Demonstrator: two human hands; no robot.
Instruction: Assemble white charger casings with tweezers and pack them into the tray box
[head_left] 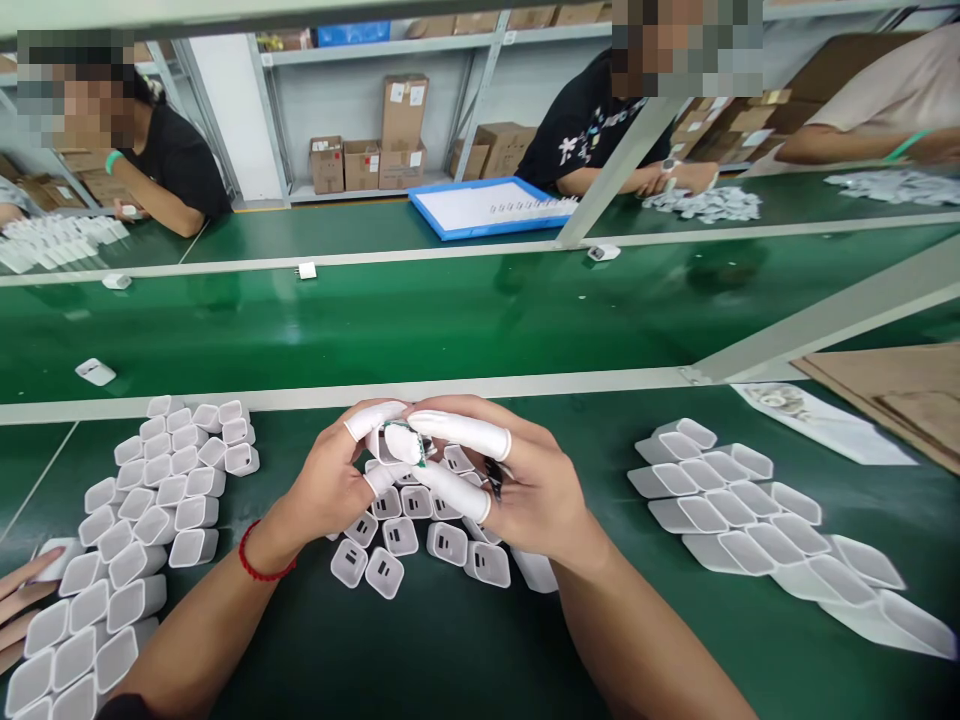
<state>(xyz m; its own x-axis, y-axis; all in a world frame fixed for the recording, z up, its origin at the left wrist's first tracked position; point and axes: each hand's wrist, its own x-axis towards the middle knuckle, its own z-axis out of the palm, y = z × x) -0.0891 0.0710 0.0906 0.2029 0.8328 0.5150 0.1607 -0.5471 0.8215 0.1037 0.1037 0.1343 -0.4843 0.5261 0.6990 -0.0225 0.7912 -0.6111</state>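
Between my two hands is a small circuit board [405,443] with green edges and a white block, at the mouth of a white charger housing [381,447]. My left hand [334,470] is closed around the housing, with white finger cots on its thumb and finger. My right hand [529,480], also in white finger cots, pinches the board from the right side. How deep the board sits in the housing is hidden by the fingers. Below my hands stand several white charger housings [400,536] with dark slots in their end faces.
Rows of hollow white housings [139,500] stand at left, where another person's hand [22,605] touches one. More housings [750,500] lie at right near cardboard [900,385]. Beyond a rail, a green belt [337,330] carries a few chargers. Co-workers sit across by a blue-rimmed tray [465,210].
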